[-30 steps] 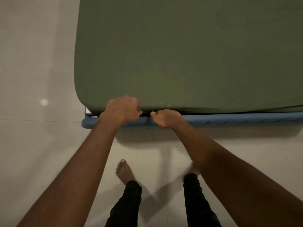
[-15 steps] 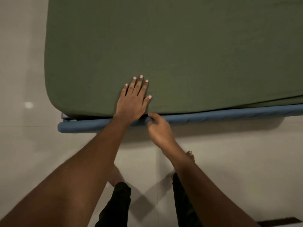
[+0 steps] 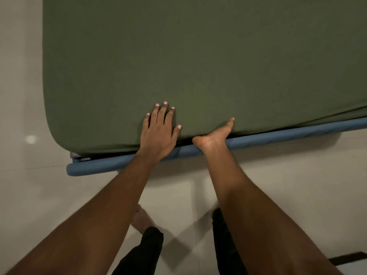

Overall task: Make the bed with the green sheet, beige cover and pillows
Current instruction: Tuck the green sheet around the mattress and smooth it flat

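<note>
The green sheet (image 3: 198, 62) lies smooth over the mattress and fills the upper view. Its rounded near-left corner sits above the blue padded bed rail (image 3: 278, 134). My left hand (image 3: 159, 132) rests flat on the sheet near the front edge, fingers spread, holding nothing. Just to its right, my right hand (image 3: 213, 136) clasps the sheet's front edge: the thumb lies on top and the fingers are hidden under the mattress. No beige cover or pillows are in view.
Pale tiled floor (image 3: 19, 195) surrounds the bed on the left and in front. My bare left foot (image 3: 140, 219) and black trouser legs (image 3: 143, 253) stand close to the rail. A dark strip (image 3: 347, 259) lies on the floor at the lower right.
My left hand went from a fist at the edge to lying flat on the sheet. My right hand slid right along the edge, and its thumb now lies on top of the sheet.
</note>
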